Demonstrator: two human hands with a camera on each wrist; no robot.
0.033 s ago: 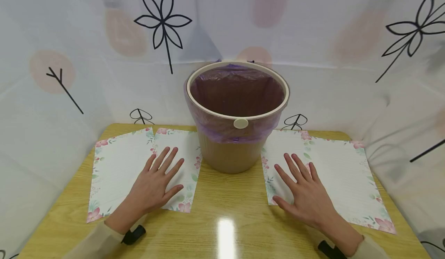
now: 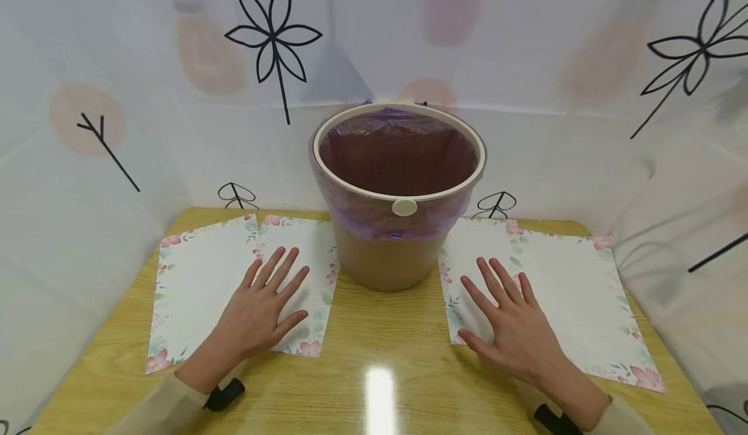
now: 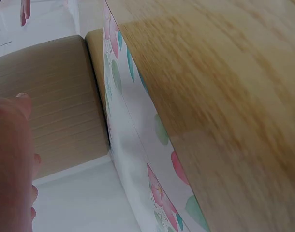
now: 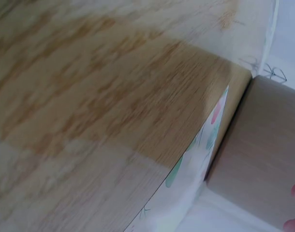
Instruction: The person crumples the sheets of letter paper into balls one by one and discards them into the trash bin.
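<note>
My left hand (image 2: 254,311) is held palm down with fingers spread over two sheets of flower-bordered paper, the outer left sheet (image 2: 193,292) and the inner left sheet (image 2: 315,247). On the other side my right hand (image 2: 520,331), also palm down with fingers apart, is over the inner right sheet (image 2: 467,247) and the outer right sheet (image 2: 575,292). Neither hand holds anything. Between them, farther back, a beige trash bin (image 2: 386,263) stands upright, lined with a purple plastic bag (image 2: 403,224) held under its cream rim. In the left wrist view, the left thumb (image 3: 12,145) shows before the bin.
Everything stands on a wooden table (image 2: 327,389) with a bright light reflection near its front. A white cloth (image 2: 374,45) printed with flowers and pale shapes hangs behind and along both sides. A dark band (image 2: 224,396) is on the left wrist, another (image 2: 555,419) on the right.
</note>
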